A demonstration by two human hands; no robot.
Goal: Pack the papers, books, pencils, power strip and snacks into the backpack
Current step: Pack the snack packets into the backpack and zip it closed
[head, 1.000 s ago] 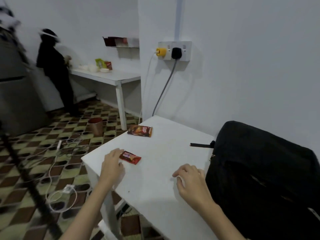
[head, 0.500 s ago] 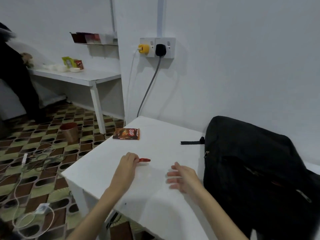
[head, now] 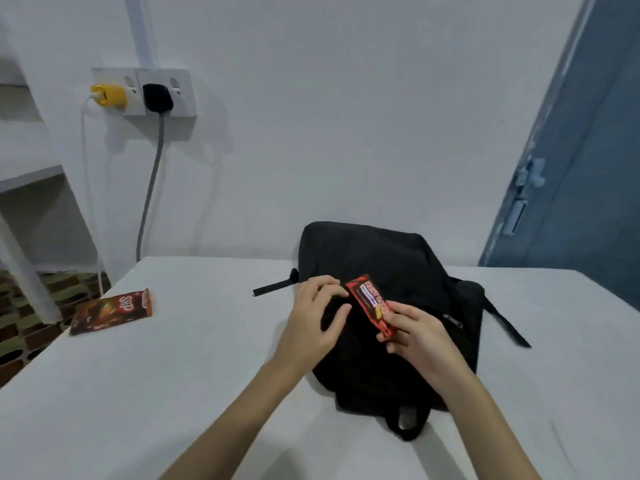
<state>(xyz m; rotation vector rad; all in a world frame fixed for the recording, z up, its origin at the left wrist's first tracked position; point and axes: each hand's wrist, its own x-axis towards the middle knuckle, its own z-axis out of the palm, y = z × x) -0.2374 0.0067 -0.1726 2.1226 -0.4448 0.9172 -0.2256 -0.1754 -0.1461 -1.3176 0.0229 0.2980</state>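
Red snack bar (head: 372, 304) now up off the surface (head: 173, 375), lifted from where it lay by the left hand a second ago, and passed across: right hand (head: 417, 336) pinching its lower end between thumb and fingertips, over the black backpack (head: 398, 258). Left hand (head: 313, 323) hovering at the bag's left edge, fingers loosely curled, holding nothing. No open zip visible; probably needs opening first. Second snack packet (head: 112, 310) lying well apart, far left.

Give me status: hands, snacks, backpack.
Right hand pinches red snack bar above backpack. Left hand open beside it. Brown snack packet on table, left. Nothing blocking.
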